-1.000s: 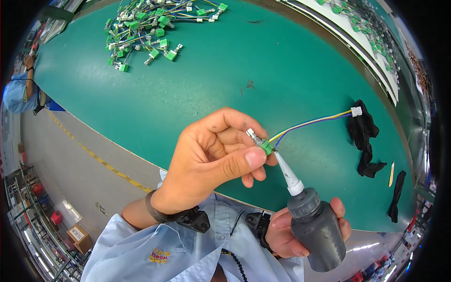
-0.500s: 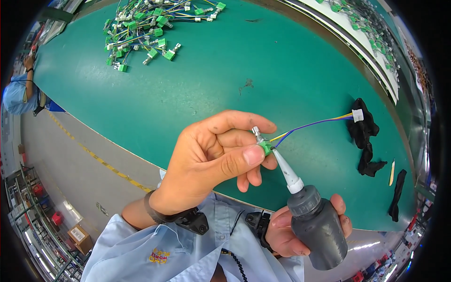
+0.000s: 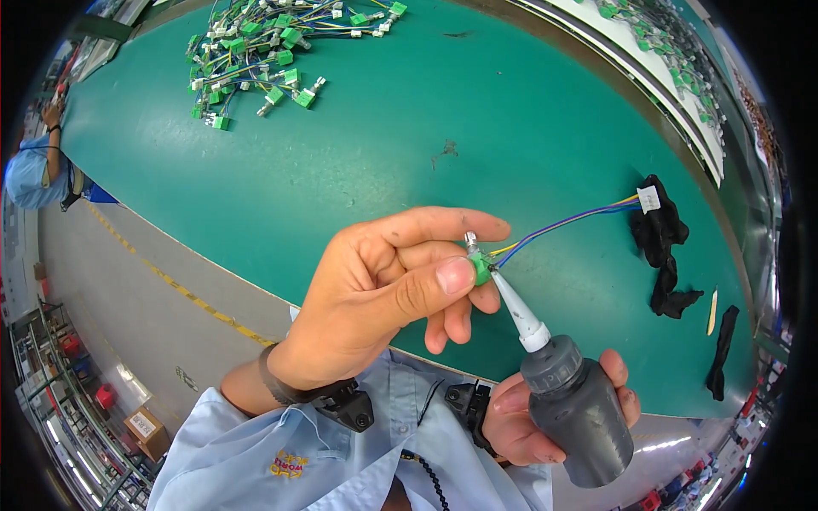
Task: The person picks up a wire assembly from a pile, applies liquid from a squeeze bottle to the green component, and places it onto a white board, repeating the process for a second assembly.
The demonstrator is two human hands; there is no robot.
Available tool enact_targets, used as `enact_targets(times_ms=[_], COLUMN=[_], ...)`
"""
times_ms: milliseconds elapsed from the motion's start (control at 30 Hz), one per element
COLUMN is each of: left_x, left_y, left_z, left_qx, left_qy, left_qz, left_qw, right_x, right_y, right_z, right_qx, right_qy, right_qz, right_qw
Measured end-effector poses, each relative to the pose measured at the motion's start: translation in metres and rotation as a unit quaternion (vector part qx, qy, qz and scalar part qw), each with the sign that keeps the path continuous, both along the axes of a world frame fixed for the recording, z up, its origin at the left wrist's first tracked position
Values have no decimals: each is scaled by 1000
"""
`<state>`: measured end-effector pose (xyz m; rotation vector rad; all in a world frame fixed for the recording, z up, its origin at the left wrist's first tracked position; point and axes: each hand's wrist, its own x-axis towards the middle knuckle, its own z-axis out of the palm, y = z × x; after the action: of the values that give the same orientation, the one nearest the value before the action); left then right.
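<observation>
Between thumb and fingers, my left hand [image 3: 400, 277] pinches a small green potentiometer [image 3: 481, 269] with a metal shaft pointing up. Yellow and blue-purple wires [image 3: 554, 225] run from it to a white plug [image 3: 648, 199] at the right. My right hand [image 3: 521, 423] is wrapped round a dark grey squeeze bottle [image 3: 584, 417], tilted so its pale nozzle [image 3: 518, 313] points up and left. The nozzle's tip meets the potentiometer where the wires come out. Whether any liquid comes out is too small to see.
A heap of similar wired green parts [image 3: 256, 60] lies at the far left of the green table [image 3: 366, 170]. Black cloth pieces [image 3: 660, 238] and a thin pale stick [image 3: 711, 312] lie at the right. A white tray [image 3: 648, 89] holds more parts. A co-worker [image 3: 38, 175] is at the left edge.
The potentiometer has turned slightly in my left fingers, and its wires and plug have shifted a little. The nozzle tip stays against it; the bottle has barely moved.
</observation>
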<state>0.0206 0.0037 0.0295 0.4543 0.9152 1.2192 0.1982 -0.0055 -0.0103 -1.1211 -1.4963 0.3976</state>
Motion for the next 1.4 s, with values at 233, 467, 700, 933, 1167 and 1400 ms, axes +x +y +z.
enact_targets(times_ms=[233,467,700,933,1167,1400], left_x=[0,0,0,1,1,0], left_y=[0,0,0,1,1,1], left_z=[1,3,2,2,3,4], left_qx=[-12,-24,-37,-39,-38,-42], left_qy=[-24,-35,-62,-70,-83,-86], left_qz=[2,0,-3,-6,-8,-11], left_qw=[1000,999,997,997,996,995], right_x=[-5,-5,-12,-11,-7,-8], right_y=[6,8,7,9,8,6], right_z=[-2,-3,-4,-5,-5,-5], right_qx=[6,12,18,24,30,37], right_qy=[-8,-16,-24,-32,-41,-49], right_qz=[-5,-11,-17,-23,-30,-36], right_qw=[1000,1000,999,999,998,997])
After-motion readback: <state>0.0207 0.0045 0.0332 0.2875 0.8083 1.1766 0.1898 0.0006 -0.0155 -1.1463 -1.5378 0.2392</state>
